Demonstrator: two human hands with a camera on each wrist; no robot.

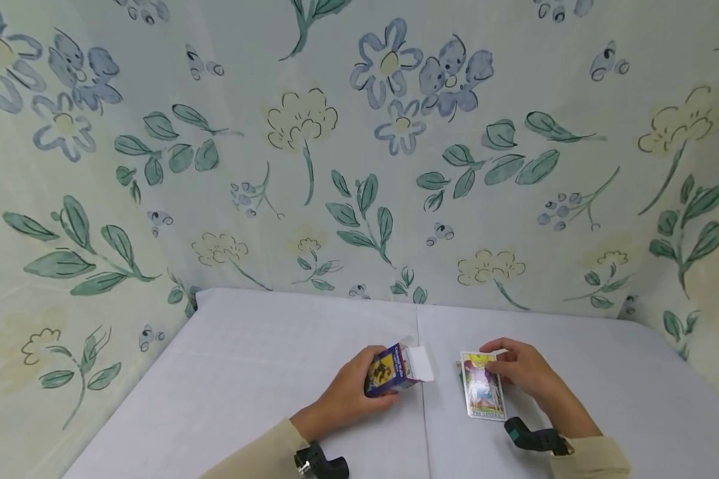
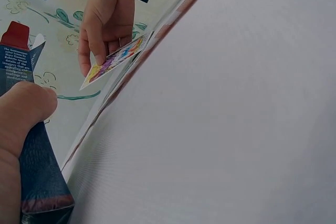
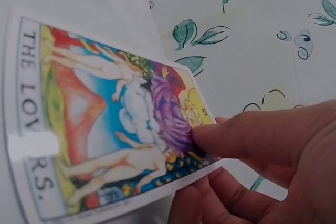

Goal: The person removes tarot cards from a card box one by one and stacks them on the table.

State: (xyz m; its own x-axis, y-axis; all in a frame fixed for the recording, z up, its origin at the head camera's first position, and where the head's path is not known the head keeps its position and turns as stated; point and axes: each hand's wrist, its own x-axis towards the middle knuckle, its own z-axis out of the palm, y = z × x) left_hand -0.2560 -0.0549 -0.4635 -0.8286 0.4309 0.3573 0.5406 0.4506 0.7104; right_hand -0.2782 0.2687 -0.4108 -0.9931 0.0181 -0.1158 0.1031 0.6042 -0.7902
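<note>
My left hand (image 1: 350, 389) grips a dark blue tarot card box (image 1: 383, 374), its thumb laid along one side. The box's white end flap (image 1: 421, 364) stands open toward the right. A tarot card marked "The Lovers" (image 3: 142, 124) is pinched between the thumb and fingers of my right hand (image 1: 522, 369), with its picture side up. Behind that card, a sliver of another card (image 1: 459, 367) shows at its left edge in the head view; most of it is hidden. In the left wrist view the Lovers card (image 2: 116, 60) is tilted.
A white cloth (image 1: 263, 352) covers the table, with a seam or fold (image 1: 422, 426) running between the two hands. Floral curtains (image 1: 311, 166) hang behind the table and at both sides. Each wrist wears a black camera mount (image 1: 530, 436).
</note>
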